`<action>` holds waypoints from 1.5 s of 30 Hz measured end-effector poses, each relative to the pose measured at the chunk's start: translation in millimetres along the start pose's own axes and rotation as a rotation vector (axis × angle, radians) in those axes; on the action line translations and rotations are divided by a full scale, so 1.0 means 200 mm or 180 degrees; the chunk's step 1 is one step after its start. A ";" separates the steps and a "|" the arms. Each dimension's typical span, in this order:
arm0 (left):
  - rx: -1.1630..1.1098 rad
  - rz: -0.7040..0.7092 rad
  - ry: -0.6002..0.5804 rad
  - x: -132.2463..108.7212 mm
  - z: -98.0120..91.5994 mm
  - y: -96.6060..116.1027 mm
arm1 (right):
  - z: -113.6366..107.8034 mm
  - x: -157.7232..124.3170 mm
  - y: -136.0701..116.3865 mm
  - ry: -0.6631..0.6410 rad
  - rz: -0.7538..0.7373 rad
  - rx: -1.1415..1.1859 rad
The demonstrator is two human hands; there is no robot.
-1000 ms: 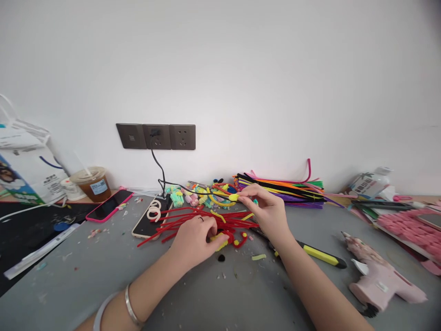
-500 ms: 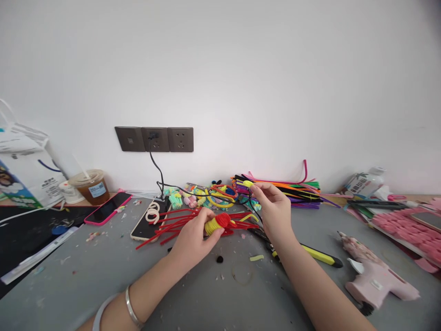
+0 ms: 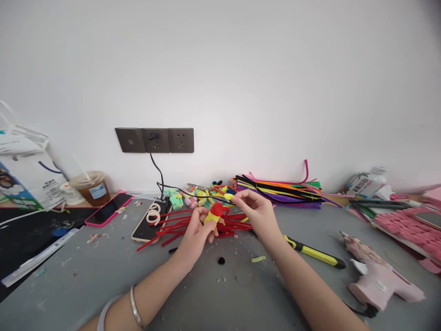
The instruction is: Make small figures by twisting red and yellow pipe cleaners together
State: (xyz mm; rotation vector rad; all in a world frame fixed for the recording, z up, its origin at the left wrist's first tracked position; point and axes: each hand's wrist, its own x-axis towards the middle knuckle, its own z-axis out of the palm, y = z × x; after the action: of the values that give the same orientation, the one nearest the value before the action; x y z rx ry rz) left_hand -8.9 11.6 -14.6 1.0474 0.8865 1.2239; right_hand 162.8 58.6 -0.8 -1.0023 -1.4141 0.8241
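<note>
Wrapped round a small red and yellow pipe-cleaner figure (image 3: 214, 214), my left hand (image 3: 197, 230) holds it upright above the grey table. My right hand (image 3: 253, 209) pinches a small yellow piece (image 3: 228, 196) between thumb and forefinger, just above and to the right of the figure. The two pieces look apart. Red pipe cleaners (image 3: 172, 226) lie spread on the table behind and under my hands. A black pompom (image 3: 221, 260) sits in front of them.
Bundled coloured pipe cleaners (image 3: 292, 191) lie by the wall. At the right are a yellow cutter knife (image 3: 319, 255) and a pink glue gun (image 3: 375, 271). Phones (image 3: 108, 209), a drink cup (image 3: 91, 187) and a black cable (image 3: 156, 166) are at the left and back.
My right hand has moved left with the yellow piece, closer to the figure. My left hand has turned the figure more upright and shifted slightly left.
</note>
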 end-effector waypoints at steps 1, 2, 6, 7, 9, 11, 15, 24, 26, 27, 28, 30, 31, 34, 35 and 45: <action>-0.0041 -0.0040 -0.0022 0.00 0.00 0.00 | 0.00 0.00 -0.01 -0.0020 -0.0001 0.0018; -0.0064 -0.0077 -0.0044 -0.01 0.01 0.01 | 0.00 0.00 -0.01 -0.0028 -0.0006 0.0051; -0.0107 -0.0223 -0.0127 -0.01 0.00 0.01 | 0.00 -0.01 -0.06 -0.0261 0.0157 0.0257; -0.0135 -0.0250 -0.0136 -0.01 0.00 0.01 | -0.01 -0.01 -0.07 -0.0397 0.0279 0.0296; -0.0201 -0.0261 -0.0144 -0.01 0.00 0.01 | -0.02 -0.01 -0.09 -0.0676 0.0573 0.0385; -0.0244 -0.0198 -0.0149 -0.01 0.00 0.01 | -0.02 -0.01 -0.09 -0.0831 0.0793 0.0527; -0.0216 -0.0100 -0.0129 -0.01 0.00 0.01 | -0.01 -0.01 -0.09 -0.0922 0.1013 0.0805; 0.0009 0.0024 0.0031 -0.01 0.00 0.01 | -0.03 0.00 -0.07 -0.0936 0.1159 0.0913; -0.0027 0.0078 0.0090 -0.01 0.00 0.02 | -0.03 0.00 -0.06 -0.0852 0.1046 0.0780; -0.0042 0.0101 0.0139 -0.01 0.00 0.02 | -0.03 0.00 -0.05 -0.0773 0.0929 0.0684; -0.0048 0.0118 0.0197 -0.01 0.00 0.02 | -0.03 0.00 -0.05 -0.0672 0.0776 0.0576; -0.0032 0.0141 0.0326 -0.01 0.00 0.02 | -0.03 0.00 -0.05 -0.0430 0.0414 0.0350; -0.0022 0.0156 0.0394 -0.01 0.00 0.02 | -0.04 0.00 -0.05 -0.0300 0.0240 0.0225; -0.0041 0.0239 0.0614 -0.01 -0.01 0.02 | -0.05 -0.01 -0.06 0.0122 -0.0176 -0.0110; -0.0077 0.0279 0.0676 0.00 -0.01 0.02 | -0.05 0.00 -0.06 0.0285 -0.0274 -0.0137; -0.0428 0.0067 0.0385 -0.01 0.00 0.03 | -0.07 0.03 -0.07 -0.0043 0.0893 0.1164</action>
State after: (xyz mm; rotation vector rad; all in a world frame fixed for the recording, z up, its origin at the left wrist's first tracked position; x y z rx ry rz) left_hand -10.8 8.8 -8.4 0.8846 0.8744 1.3568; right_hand 174.4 57.7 15.4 -0.9196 -1.0927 1.2473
